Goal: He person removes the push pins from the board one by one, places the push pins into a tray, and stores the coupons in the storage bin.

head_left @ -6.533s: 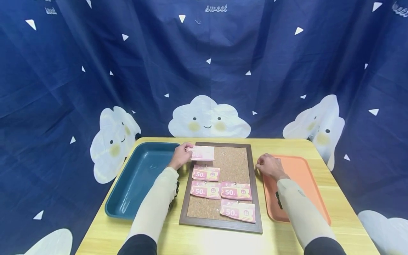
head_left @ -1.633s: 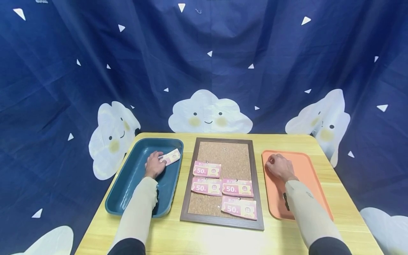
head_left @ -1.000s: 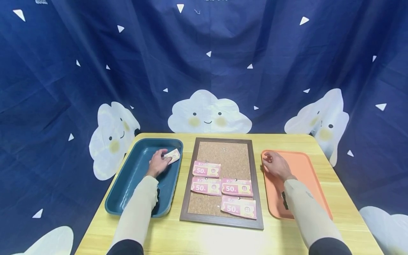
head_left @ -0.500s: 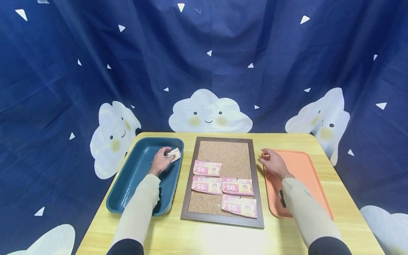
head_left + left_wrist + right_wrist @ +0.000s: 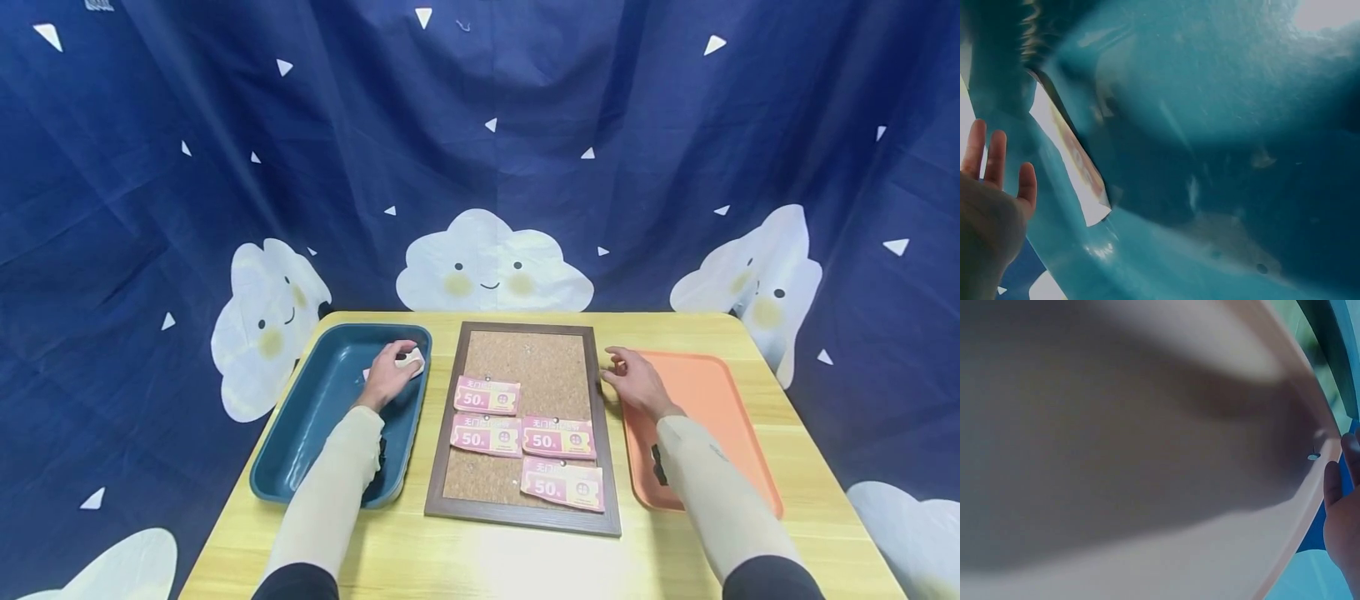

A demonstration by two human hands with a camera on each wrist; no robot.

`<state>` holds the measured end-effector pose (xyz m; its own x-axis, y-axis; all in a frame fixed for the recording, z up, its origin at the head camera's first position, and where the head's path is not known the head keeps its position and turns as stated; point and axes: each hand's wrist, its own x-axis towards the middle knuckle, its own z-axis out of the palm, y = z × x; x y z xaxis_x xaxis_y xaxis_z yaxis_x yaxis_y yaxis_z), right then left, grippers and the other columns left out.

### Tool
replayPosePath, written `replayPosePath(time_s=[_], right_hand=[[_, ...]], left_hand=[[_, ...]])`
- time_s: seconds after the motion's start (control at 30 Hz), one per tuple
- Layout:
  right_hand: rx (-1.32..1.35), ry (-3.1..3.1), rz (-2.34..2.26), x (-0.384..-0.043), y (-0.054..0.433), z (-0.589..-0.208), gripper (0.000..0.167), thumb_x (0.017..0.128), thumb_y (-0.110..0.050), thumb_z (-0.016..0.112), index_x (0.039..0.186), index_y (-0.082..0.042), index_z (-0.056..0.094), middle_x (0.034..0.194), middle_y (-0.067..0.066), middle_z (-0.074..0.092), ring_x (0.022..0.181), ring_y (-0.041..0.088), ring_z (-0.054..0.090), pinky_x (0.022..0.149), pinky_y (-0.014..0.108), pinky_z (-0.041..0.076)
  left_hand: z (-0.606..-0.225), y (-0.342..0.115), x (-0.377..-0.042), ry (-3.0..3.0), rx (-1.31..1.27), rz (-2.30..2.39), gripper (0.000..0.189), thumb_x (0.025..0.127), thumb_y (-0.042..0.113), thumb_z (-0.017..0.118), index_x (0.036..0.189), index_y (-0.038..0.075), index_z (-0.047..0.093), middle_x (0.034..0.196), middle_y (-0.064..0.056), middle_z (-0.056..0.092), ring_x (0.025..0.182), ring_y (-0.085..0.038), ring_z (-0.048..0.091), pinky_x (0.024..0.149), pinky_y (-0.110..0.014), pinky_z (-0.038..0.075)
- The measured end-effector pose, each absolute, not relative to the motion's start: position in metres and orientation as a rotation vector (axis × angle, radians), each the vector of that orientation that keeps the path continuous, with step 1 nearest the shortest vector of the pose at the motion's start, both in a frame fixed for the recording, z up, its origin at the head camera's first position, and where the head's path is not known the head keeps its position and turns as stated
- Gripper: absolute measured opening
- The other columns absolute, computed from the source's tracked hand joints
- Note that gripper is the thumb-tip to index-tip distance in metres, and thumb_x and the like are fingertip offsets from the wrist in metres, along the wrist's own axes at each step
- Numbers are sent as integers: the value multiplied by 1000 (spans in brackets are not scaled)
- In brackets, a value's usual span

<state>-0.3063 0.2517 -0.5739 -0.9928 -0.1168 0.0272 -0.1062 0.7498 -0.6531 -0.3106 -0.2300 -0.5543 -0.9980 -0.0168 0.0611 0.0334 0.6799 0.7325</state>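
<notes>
Over the blue tub [image 5: 300,450], my left hand [image 5: 387,375] hangs with loose fingers and holds nothing. Below it a pink and white paper coupon [image 5: 1072,159] lies in the tub, partly covered by the hand in the head view. My right hand [image 5: 636,382] hovers at the left rim of the orange tray [image 5: 723,417], its fingers relaxed and reaching toward the corkboard [image 5: 551,367]. A pushpin [image 5: 1314,456] lies inside the tray near the rim in the right wrist view. Several coupons [image 5: 487,396] marked 50 are pinned to the board.
The board has a dark brown wooden frame [image 5: 525,521] and stands between tub and tray on a light wood table [image 5: 525,571]. A dark blue curtain [image 5: 480,100] with white clouds closes off the back and sides.
The coupon from the board's upper left now lies in the blue tub, released by the left hand. Both hands have since shifted toward the board, the right from over the tray.
</notes>
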Motion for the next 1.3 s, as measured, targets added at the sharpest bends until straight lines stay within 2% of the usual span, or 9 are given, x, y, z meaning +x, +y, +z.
replayPosePath(time_s=[0.27, 0.63, 0.97, 1.3], right_hand=[[-172, 2891, -1098, -309, 241, -571, 60, 91, -35, 62, 143, -13, 43, 130, 19, 57, 114, 36, 59, 96, 54, 44], [-162, 2854, -1119, -309, 229, -566, 58, 91, -35, 61, 143, -16, 43, 130, 15, 57, 114, 33, 57, 94, 52, 45], [-245, 2891, -1122, -312, 218, -567, 56, 90, -30, 64, 139, -11, 47, 123, 16, 61, 107, 32, 60, 90, 50, 46], [-294, 2901, -1105, -314, 207, -566, 56, 91, -32, 63, 140, -10, 47, 123, 15, 61, 112, 33, 59, 99, 53, 42]], left_hand=[[-551, -224, -314, -2783, -104, -1289, 44, 89, 25, 68, 129, 11, 57, 128, -10, 56, 123, -30, 52, 104, -49, 39], [-549, -215, -315, -2793, -97, -1262, 42, 89, 29, 66, 128, 16, 57, 128, -7, 56, 122, -26, 52, 104, -47, 39], [-542, -206, -319, -2760, -202, -1255, 41, 88, 28, 67, 126, 13, 58, 124, -8, 58, 119, -28, 53, 101, -47, 41], [-539, -194, -325, -2774, -192, -1316, 45, 88, 30, 66, 128, 11, 57, 125, -10, 56, 120, -27, 52, 102, -47, 42]])
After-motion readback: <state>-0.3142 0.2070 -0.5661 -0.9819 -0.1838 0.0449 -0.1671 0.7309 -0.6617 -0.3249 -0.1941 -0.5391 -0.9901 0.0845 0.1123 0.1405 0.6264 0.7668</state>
